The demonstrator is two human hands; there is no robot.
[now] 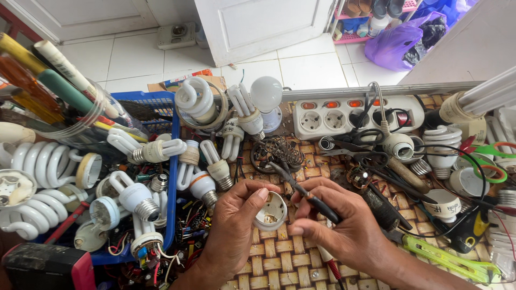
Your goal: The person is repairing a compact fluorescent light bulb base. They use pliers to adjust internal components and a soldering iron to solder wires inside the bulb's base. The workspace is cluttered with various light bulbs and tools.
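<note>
My left hand (235, 225) holds a small round white lamp base cap (271, 211), open side up, over the woven bamboo mat (279, 258). My right hand (338, 223) grips a soldering iron (317, 201) by its dark handle. The iron's thin metal tip points up and left, ending just above the cap near a coiled wire stand (279, 152). Both hands sit close together at the middle of the bench.
A blue plastic basket (173, 161) at left is filled with several spiral and tube lamps. A white power strip (355, 115) lies at the back. Lamp parts, cables, green-handled scissors (492, 161) and a green tool (446, 258) crowd the right.
</note>
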